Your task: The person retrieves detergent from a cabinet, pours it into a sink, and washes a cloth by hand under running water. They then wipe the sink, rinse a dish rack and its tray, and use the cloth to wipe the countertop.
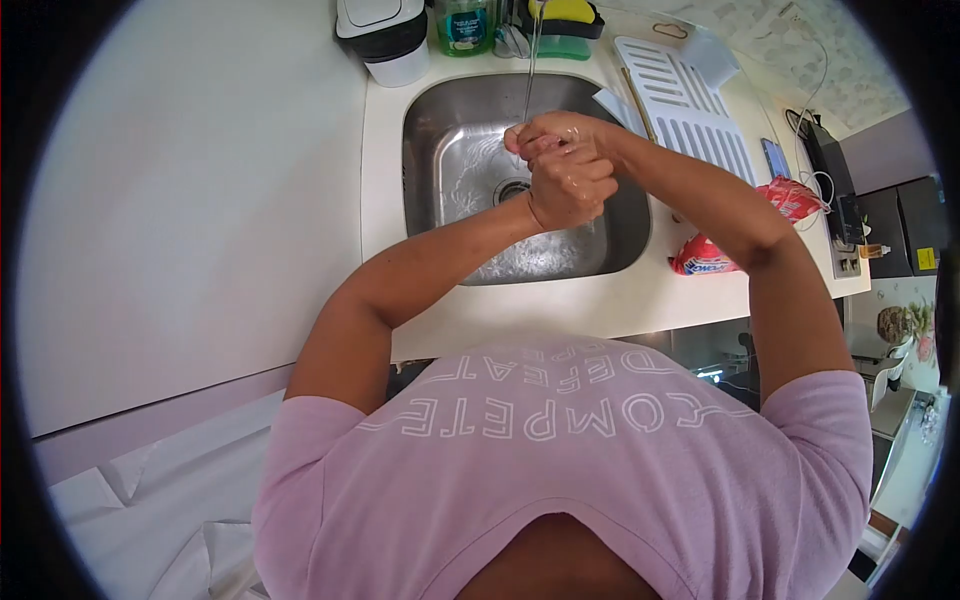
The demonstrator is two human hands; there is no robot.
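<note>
Over the steel sink (425, 110), both of my hands are wet and pressed together. My left hand (574, 185) is closed into a fist with its knuckles up. Just beyond it and touching it, my right hand (553, 130) has its fingers curled in. What lies between the palms, if anything, is hidden. A thin stream of water (531, 75) falls beside the right fingertips into the basin. Below the hands shows the drain (511, 190), partly covered by the left wrist, with moving water around it.
Behind the sink stand a white bin with a black rim (395, 40), a green soap bottle (465, 25) and a yellow sponge (562, 10) in a dark holder. On the right are a white dish rack (690, 90), a red packet (700, 255) and a phone (775, 158). A wall (200, 200) borders the left.
</note>
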